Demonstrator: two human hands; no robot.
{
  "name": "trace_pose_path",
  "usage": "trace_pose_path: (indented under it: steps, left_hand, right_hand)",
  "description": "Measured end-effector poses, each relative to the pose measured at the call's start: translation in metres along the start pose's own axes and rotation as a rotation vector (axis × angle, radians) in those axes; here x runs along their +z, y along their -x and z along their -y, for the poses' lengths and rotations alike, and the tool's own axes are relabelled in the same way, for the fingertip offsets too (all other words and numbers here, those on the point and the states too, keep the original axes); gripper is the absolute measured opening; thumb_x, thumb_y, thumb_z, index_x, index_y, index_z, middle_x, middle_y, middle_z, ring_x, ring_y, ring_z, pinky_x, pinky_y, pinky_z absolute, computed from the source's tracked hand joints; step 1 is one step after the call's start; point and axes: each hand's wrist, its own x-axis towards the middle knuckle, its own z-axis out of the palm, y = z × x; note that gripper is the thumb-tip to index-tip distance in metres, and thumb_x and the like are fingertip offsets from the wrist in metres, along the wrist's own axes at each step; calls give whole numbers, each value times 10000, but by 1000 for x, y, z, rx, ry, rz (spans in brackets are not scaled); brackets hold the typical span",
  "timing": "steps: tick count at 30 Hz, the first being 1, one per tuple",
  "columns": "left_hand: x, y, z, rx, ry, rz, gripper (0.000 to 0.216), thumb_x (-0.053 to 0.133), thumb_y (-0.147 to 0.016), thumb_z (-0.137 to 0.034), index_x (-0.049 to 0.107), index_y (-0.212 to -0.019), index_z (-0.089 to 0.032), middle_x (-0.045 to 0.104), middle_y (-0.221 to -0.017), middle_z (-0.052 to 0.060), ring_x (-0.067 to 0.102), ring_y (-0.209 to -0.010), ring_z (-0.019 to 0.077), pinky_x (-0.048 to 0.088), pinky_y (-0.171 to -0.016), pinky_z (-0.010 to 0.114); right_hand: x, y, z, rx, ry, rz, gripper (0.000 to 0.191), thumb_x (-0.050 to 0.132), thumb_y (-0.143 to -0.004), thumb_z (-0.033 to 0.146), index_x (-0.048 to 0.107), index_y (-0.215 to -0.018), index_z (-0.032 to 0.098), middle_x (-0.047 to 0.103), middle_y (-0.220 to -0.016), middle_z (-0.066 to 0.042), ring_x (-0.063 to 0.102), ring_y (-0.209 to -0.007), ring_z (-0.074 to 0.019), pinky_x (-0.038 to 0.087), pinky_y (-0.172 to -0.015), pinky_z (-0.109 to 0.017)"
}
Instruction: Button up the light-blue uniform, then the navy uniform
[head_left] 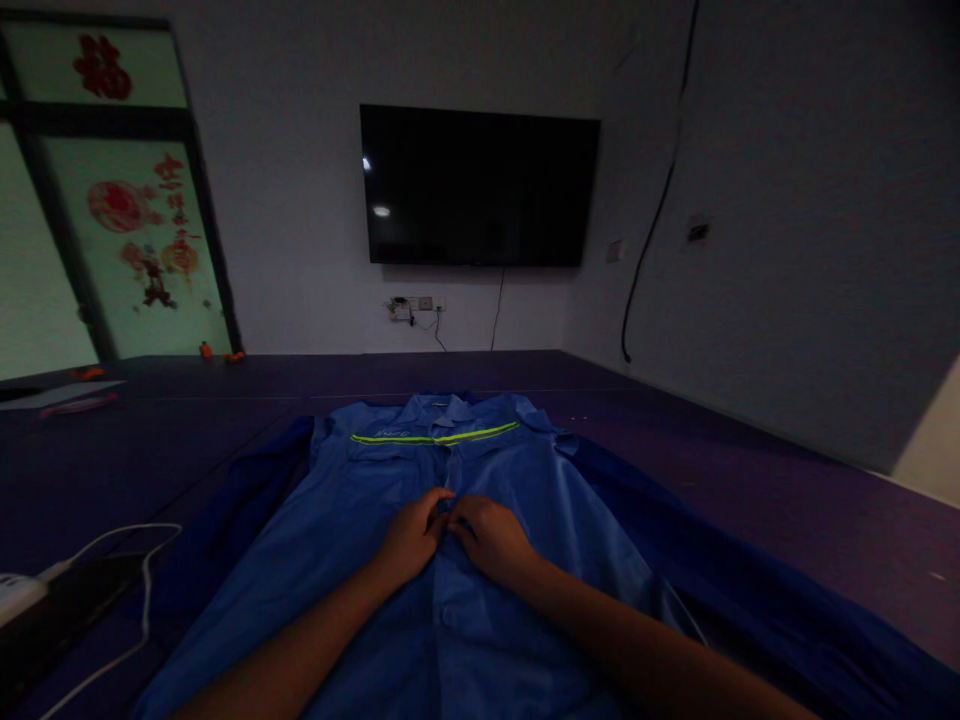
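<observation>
A blue work shirt (525, 500) with a yellow-green stripe across the chest lies spread out, collar pointing away from me and darker sleeves out to both sides. My left hand (412, 532) and my right hand (491, 535) meet at its front placket, below the chest stripe. Both hands are closed, with fingertips pinching the placket's edges close together. Whatever small part sits between the fingertips is hidden. Lower on the placket, a button (448, 615) shows between my forearms.
The shirt rests on a dark purple surface (637, 420). At left are a white cable (146, 590) and a white plug block (22, 592). Orange bits (234, 357) lie near the door (142, 230). A television (480, 188) hangs on the far wall, and a black cable (660, 210) hangs on the right.
</observation>
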Motion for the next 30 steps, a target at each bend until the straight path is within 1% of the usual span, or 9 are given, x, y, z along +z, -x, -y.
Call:
trace_pose_path:
  steps: [7,12,20,23,28,30]
  left_hand:
    - [-1,1,-1,31,37,10,349,401,-812,-189,494,-1148,-191,559,-673,-7,517,-652,130,367,-594,214]
    - [0,0,1,37,56,-6,344,405,-815,-221,504,-1143,-180,532,-622,-19,494,-604,125,356,-579,214]
    - [0,1,0,40,93,-11,339,418,-807,-209,516,-1129,-171,498,-569,-34,480,-570,116,361,-570,210]
    - [3,3,-6,60,93,21,339,410,-812,-204,515,-1133,-177,550,-623,-16,511,-604,121,387,-598,219]
    - [9,6,-13,94,107,35,389,413,-794,-158,476,-1176,-205,622,-817,15,564,-770,136,418,-720,241]
    - [10,6,-13,89,114,32,389,411,-795,-159,474,-1176,-204,624,-828,15,565,-759,131,417,-714,238]
  right_hand:
    - [-1,0,0,9,-6,8,191,432,-830,193,617,-876,178,641,-923,-50,568,-891,-147,375,-778,-220]
    - [-1,0,0,5,-14,9,198,428,-829,194,618,-882,179,640,-930,-53,564,-911,-147,373,-788,-224]
    - [1,-1,-2,-14,4,16,211,412,-815,171,612,-880,175,640,-939,-56,567,-913,-146,381,-790,-217]
    - [3,-2,-3,-13,55,27,243,414,-781,142,607,-929,157,631,-969,-80,566,-916,-161,389,-786,-230]
    - [5,-4,-4,-5,59,44,303,417,-715,93,607,-945,146,631,-978,-85,569,-911,-167,399,-781,-231]
    - [4,-4,-4,-12,47,35,308,410,-719,93,604,-952,149,630,-980,-81,569,-912,-163,400,-780,-227]
